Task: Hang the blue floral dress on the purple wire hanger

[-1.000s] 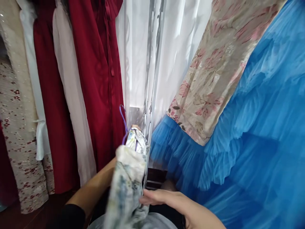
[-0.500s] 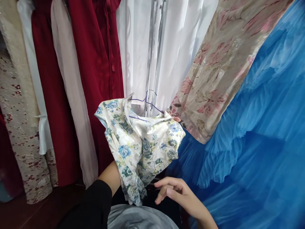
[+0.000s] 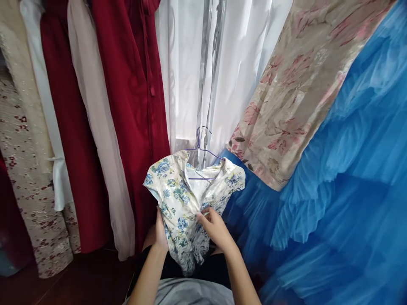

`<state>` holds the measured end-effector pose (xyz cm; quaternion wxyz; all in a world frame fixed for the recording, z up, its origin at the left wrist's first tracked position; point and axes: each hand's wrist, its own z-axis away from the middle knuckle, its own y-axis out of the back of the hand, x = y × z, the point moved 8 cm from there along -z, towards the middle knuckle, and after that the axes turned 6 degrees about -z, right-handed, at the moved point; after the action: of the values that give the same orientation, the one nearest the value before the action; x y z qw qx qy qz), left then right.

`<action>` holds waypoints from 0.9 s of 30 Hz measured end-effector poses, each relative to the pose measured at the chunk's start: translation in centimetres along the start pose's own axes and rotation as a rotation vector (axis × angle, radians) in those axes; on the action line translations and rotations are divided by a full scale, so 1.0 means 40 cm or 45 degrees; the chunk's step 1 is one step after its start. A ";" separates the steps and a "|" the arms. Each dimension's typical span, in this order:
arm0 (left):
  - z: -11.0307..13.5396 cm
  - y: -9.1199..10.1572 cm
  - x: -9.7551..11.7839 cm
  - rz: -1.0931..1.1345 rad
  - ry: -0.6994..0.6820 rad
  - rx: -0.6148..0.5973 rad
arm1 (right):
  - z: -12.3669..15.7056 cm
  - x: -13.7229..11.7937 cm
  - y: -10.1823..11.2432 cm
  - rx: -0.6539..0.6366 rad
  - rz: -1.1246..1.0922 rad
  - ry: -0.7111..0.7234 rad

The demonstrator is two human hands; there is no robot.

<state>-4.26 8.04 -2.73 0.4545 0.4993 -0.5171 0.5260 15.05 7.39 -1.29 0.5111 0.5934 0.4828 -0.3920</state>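
A white cap-sleeved blouse (image 3: 178, 195) with blue and green flowers hangs on a thin purple wire hanger (image 3: 208, 151) in front of me. My left hand (image 3: 161, 231) grips the blouse's left side edge, its fingertips partly hidden by the cloth. At the bottom of the V-neck, my right hand (image 3: 213, 226) pinches the front of the fabric between thumb and fingers. Below the hands the lower part of the blouse bunches up over my lap.
Dark red dresses (image 3: 130, 84) and a pale pink sheer one (image 3: 95, 114) hang on the left. To the right are a beige floral dress (image 3: 282, 114) and a ruffled blue tulle gown (image 3: 349, 203). White curtains (image 3: 241, 63) and metal poles (image 3: 208, 76) stand behind.
My left hand has drawn back from behind the right shoulder to the blouse's left side. My right hand has risen and taken hold of the front. The blouse sits lower and flatter.
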 end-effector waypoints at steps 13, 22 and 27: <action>0.043 0.126 -0.010 -0.435 -0.557 0.783 | 0.025 0.067 0.082 0.168 -0.325 -0.079; 0.088 -0.211 -0.015 -0.761 -0.592 -0.186 | 0.069 0.003 0.017 -0.094 -0.364 -0.184; 0.074 -0.189 -0.008 -0.819 -0.591 -0.179 | -0.009 -0.103 0.023 -0.092 -0.469 -0.094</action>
<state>3.46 5.48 -2.47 0.5003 0.7089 -0.4580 0.1935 15.02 7.03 2.93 0.4691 0.4614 0.5778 -0.4828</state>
